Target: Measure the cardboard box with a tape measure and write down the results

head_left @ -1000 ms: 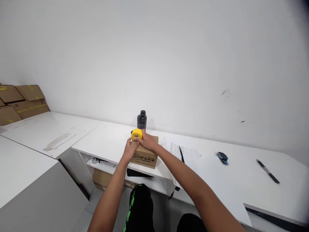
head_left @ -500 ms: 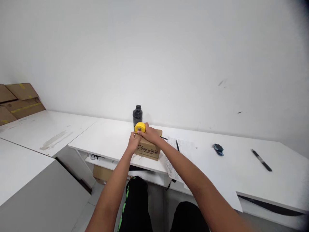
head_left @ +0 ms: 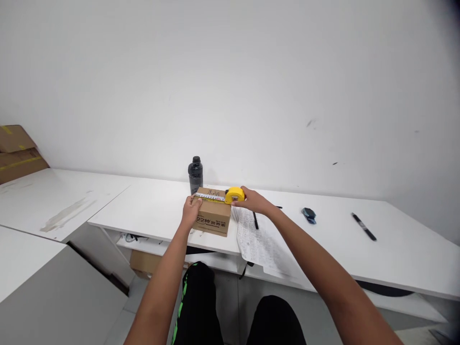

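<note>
While the right hand point(head_left: 253, 201) grips a rounded yellow tape measure point(head_left: 235, 195), the left hand point(head_left: 190, 211) pinches its printed blade point(head_left: 210, 198) across a cardboard box point(head_left: 211, 221) reading "22种", handwriting point(head_left: 213, 192) on top; a dark glossy bottle point(head_left: 195, 175) stands behind on the smooth white table point(head_left: 154, 201).

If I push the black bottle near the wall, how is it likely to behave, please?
The black bottle could tip if pushed high, since it stands tall and narrow. Knocked over, it might roll, because its body looks round. Its shiny surface may feel slippery.
</note>
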A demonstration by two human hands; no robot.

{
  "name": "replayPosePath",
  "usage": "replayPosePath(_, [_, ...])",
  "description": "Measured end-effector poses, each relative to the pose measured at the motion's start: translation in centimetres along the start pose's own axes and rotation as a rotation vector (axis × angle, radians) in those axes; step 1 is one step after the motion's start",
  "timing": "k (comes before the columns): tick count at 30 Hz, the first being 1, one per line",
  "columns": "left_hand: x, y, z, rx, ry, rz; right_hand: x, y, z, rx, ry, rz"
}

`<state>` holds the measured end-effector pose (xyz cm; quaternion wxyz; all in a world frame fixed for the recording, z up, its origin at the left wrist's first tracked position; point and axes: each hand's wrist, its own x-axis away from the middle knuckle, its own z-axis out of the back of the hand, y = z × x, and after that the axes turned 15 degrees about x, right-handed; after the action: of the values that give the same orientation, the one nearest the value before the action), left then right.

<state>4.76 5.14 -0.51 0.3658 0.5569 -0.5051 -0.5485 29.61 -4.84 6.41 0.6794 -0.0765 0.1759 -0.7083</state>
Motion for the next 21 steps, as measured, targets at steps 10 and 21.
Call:
replayPosePath(10, [-0.2,-0.1,-0.2,0.029,0.015,0.009,2.3,2.9,-1.0,-0.132,0.044,-0.047])
replayPosePath(21, [0.0,0.2,0.0,0.035,0.024,0.01,2.0,4.8,-6.1,-0.474,0.142,-0.013])
